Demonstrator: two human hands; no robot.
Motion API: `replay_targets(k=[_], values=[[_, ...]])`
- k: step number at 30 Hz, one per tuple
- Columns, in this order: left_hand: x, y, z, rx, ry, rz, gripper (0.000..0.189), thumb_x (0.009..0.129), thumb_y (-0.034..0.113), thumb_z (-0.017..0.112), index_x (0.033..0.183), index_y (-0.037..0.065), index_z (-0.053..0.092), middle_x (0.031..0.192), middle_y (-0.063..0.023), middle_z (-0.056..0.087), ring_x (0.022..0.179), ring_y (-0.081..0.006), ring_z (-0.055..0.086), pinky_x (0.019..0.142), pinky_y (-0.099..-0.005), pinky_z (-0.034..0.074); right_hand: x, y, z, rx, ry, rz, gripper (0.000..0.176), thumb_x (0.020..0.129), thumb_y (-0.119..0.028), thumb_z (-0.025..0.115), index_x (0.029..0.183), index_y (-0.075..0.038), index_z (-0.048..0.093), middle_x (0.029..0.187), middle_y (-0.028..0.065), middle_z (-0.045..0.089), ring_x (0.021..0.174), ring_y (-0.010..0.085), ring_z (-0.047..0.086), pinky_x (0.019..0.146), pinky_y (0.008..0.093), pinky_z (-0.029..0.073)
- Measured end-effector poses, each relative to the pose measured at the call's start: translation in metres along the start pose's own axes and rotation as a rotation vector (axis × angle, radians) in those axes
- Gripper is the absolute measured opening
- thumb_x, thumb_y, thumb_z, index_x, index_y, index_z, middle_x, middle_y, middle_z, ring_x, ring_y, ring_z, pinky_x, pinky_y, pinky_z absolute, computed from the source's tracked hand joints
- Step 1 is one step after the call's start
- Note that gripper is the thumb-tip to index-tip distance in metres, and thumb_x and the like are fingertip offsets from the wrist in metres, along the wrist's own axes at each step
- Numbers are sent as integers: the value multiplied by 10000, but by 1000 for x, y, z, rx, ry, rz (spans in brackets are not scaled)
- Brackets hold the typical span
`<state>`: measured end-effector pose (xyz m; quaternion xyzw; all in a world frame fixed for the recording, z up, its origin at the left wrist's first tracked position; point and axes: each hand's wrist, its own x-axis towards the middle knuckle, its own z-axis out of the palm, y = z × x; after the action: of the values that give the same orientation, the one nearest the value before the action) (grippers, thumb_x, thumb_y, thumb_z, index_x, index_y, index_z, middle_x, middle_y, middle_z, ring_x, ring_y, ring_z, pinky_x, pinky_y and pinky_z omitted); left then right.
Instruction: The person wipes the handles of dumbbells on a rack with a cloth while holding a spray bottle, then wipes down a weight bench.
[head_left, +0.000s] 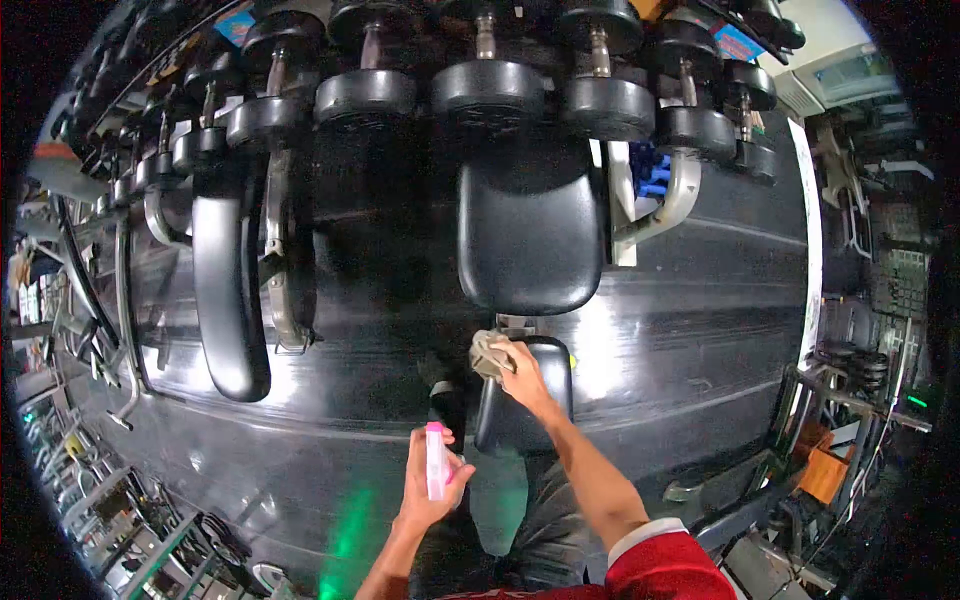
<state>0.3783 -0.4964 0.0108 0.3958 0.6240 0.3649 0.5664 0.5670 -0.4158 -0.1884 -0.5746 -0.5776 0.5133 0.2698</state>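
Observation:
My left hand (430,480) is wrapped round a spray bottle with a pink and white head (435,462), low in front of me; most of the bottle's body is hidden below the head. In my right hand (520,372) is a bunched greyish cloth (488,352), over the far left corner of a small black padded seat (545,410). Just beyond it stands the larger black backrest pad (530,240) of the same bench.
A rack of black dumbbells (488,90) runs across the far side. To the left stands another black padded bench (228,290) on a metal frame. Dark rubber flooring (370,290) lies between them. Gym machines line both sides, and a wooden box (828,468) is at right.

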Motion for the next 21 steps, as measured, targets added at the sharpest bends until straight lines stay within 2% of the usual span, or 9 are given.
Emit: replay_targets(k=[4, 6, 9, 10, 12, 13, 16, 18, 21], values=[[-26, -21, 15, -121, 25, -73, 485, 743, -18, 697, 1162, -13, 453, 1013, -95, 476, 687, -119, 556, 662, -263, 459, -46, 3, -40, -55, 13, 86, 569, 721, 85, 512, 1268, -74, 506, 1258, 189, 526, 1172, 322, 515, 985, 355, 405], [-41, -40, 25, -25, 14, -32, 463, 748, -23, 683, 1154, -6, 461, 1031, -98, 484, 686, -111, 554, 660, -259, 458, -63, 29, -59, -50, 189, 32, 553, 798, 20, 528, 1340, -49, 442, 1302, 191, 503, 1220, 317, 479, 1018, 359, 375], [-71, -55, 56, 2, 42, -72, 455, 764, -13, 638, 1169, 44, 436, 828, -8, 512, 696, -67, 519, 665, -232, 439, -68, 52, -95, -12, 374, -25, 463, 929, -179, 526, 1341, 6, 422, 1335, 195, 489, 1246, 313, 464, 1030, 364, 363], [-77, -60, 67, -122, 70, -155, 440, 753, -23, 651, 1146, 19, 458, 956, -52, 496, 686, -88, 538, 654, -239, 448, -60, 55, -107, -32, 360, 90, 509, 859, 8, 508, 1358, 6, 401, 1362, 197, 468, 1304, 307, 407, 1092, 362, 287], [-88, -74, 86, -247, 80, -236, 424, 743, -33, 665, 1124, -6, 481, 1084, -97, 479, 677, -108, 556, 643, -246, 457, -42, 87, -114, -106, 257, 32, 472, 887, -72, 525, 1341, 0, 419, 1315, 207, 512, 1228, 315, 497, 1016, 368, 382], [-97, -84, 96, -215, 102, -180, 425, 742, -38, 661, 1122, -1, 476, 1026, -87, 501, 675, -105, 556, 635, -241, 453, -30, 96, -114, -239, 107, 83, 497, 862, -27, 527, 1348, -67, 428, 1303, 205, 518, 1215, 361, 493, 992, 397, 406], [-126, -101, 115, -172, 165, -110, 425, 752, -38, 649, 1126, 17, 454, 817, -46, 537, 673, -95, 549, 618, -239, 433, 8, 78, -84, -279, 31, -260, 486, 778, 63, 525, 1221, -136, 545, 1145, 188, 598, 1013, 396, 584, 863, 418, 488], [-145, -108, 117, -165, 143, -196, 427, 761, -21, 653, 1132, 21, 447, 732, -32, 526, 664, -100, 535, 637, -253, 426, 20, 48, -56, -410, -69, -437, 487, 747, 41, 553, 1175, -188, 592, 1127, 107, 618, 1071, 303, 574, 900, 427, 456], [-164, -101, 113, -170, 213, -227, 426, 760, -4, 666, 1128, 21, 453, 755, -40, 531, 655, -110, 516, 662, -265, 421, 18, 44, -4, -662, -177, -413, 448, 758, -23, 574, 1159, -218, 604, 1092, 56, 629, 1091, 245, 569, 938, 424, 416]])
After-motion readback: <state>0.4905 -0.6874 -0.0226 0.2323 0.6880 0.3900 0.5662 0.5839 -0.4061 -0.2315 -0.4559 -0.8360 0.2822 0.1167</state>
